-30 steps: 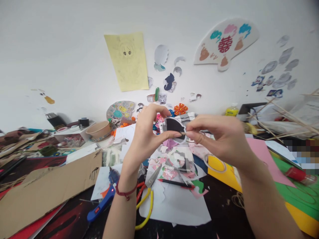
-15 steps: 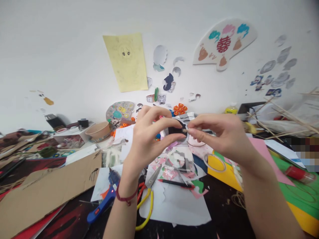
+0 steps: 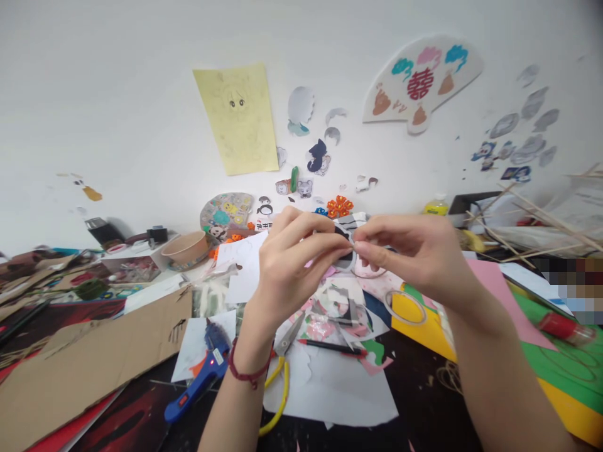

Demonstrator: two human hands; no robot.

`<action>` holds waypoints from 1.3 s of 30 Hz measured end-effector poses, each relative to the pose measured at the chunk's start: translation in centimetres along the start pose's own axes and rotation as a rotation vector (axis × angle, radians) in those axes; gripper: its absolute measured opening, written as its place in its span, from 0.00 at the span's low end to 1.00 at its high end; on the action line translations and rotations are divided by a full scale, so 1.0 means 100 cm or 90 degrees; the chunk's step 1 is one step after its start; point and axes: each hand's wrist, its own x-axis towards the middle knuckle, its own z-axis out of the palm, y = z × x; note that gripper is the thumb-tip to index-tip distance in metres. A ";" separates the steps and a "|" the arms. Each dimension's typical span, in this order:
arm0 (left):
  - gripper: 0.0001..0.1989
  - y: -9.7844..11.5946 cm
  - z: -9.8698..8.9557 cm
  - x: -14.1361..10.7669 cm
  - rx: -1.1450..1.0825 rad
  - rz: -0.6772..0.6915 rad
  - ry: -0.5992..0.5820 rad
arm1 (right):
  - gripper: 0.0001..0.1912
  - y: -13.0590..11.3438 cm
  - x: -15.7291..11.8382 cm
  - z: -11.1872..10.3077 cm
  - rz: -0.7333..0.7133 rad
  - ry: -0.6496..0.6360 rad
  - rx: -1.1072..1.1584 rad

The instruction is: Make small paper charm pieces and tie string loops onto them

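Both hands are raised over the cluttered desk, their fingertips meeting in front of the paper scraps. My left hand (image 3: pixel 292 263) is closed in a pinch, thumb against fingers, with a dark red cord bracelet (image 3: pixel 247 375) at its wrist. Thumb and forefinger of my right hand (image 3: pixel 414 254) pinch together right beside the left fingertips. Whatever sits between the fingertips is too small and covered to name. Behind the fingers show a dark patch and a striped piece of paper. Below lie scissors with yellow handles (image 3: pixel 281 398), a black pencil (image 3: pixel 332 346) and white paper (image 3: pixel 336 395).
A blue glue gun (image 3: pixel 198 383) and a large cardboard piece (image 3: pixel 103 351) lie on the left, with a brown bowl (image 3: pixel 185 248) behind. On the right are a tape ring (image 3: pixel 406 307), coloured sheets (image 3: pixel 560 370) and thin sticks (image 3: pixel 556 220). The wall stands close behind.
My left hand has shifted slightly right, and its thumb and fingers have drawn together from a wider curl. The right hand has stayed nearly in place.
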 end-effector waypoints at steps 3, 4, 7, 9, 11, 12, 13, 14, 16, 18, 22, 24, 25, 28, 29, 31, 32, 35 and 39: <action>0.11 -0.004 -0.006 0.001 -0.041 -0.027 -0.055 | 0.04 0.002 0.000 -0.001 -0.001 0.009 -0.002; 0.14 -0.005 -0.008 0.001 -0.064 -0.035 -0.085 | 0.04 0.002 0.001 -0.001 -0.003 0.014 -0.009; 0.14 -0.008 -0.011 0.001 -0.110 -0.060 -0.130 | 0.04 0.002 0.001 -0.002 -0.012 0.021 -0.031; 0.11 -0.008 -0.009 0.001 -0.109 -0.090 -0.106 | 0.04 0.002 0.002 -0.001 -0.019 0.021 -0.039; 0.09 -0.006 -0.007 0.001 -0.102 -0.112 -0.090 | 0.04 0.001 0.002 0.000 -0.024 0.015 -0.042; 0.08 -0.006 -0.005 0.001 -0.100 -0.119 -0.091 | 0.03 0.001 0.001 0.000 -0.028 0.012 -0.044; 0.08 -0.005 -0.004 0.001 -0.097 -0.122 -0.096 | 0.03 0.001 0.001 0.001 -0.033 0.010 -0.047; 0.07 -0.004 -0.003 0.001 -0.093 -0.125 -0.099 | 0.03 0.001 0.001 0.001 -0.037 0.007 -0.050; 0.06 -0.003 -0.003 0.001 -0.079 -0.128 -0.098 | 0.03 0.002 0.001 0.001 -0.045 0.004 -0.059; 0.05 -0.002 -0.002 0.001 -0.066 -0.121 -0.097 | 0.04 0.003 0.001 0.001 -0.047 0.003 -0.067; 0.04 -0.001 -0.002 -0.001 -0.053 -0.108 -0.103 | 0.05 0.004 0.002 0.000 -0.036 -0.003 -0.070; 0.05 -0.002 -0.003 -0.002 -0.043 -0.106 -0.111 | 0.06 0.004 0.002 0.000 -0.030 -0.008 -0.071; 0.04 -0.003 -0.004 -0.002 -0.039 -0.104 -0.118 | 0.06 0.004 0.002 -0.001 -0.028 -0.009 -0.073; 0.04 -0.005 -0.008 -0.002 -0.036 -0.105 -0.158 | 0.06 0.006 0.003 -0.002 -0.020 -0.002 -0.080; 0.05 -0.006 -0.009 -0.002 -0.037 -0.110 -0.169 | 0.06 0.007 0.004 -0.002 -0.018 0.001 -0.081; 0.07 -0.007 -0.009 -0.001 -0.040 -0.124 -0.175 | 0.06 0.008 0.005 -0.002 -0.018 0.002 -0.079; 0.07 -0.007 -0.009 -0.001 -0.043 -0.133 -0.173 | 0.06 0.009 0.005 -0.001 -0.019 -0.001 -0.078; 0.06 -0.005 -0.005 -0.001 -0.051 -0.155 -0.164 | 0.06 0.010 0.006 0.001 -0.023 -0.013 -0.078; 0.06 -0.004 -0.001 -0.002 -0.081 -0.160 -0.149 | 0.07 0.011 0.006 0.002 -0.020 -0.018 -0.074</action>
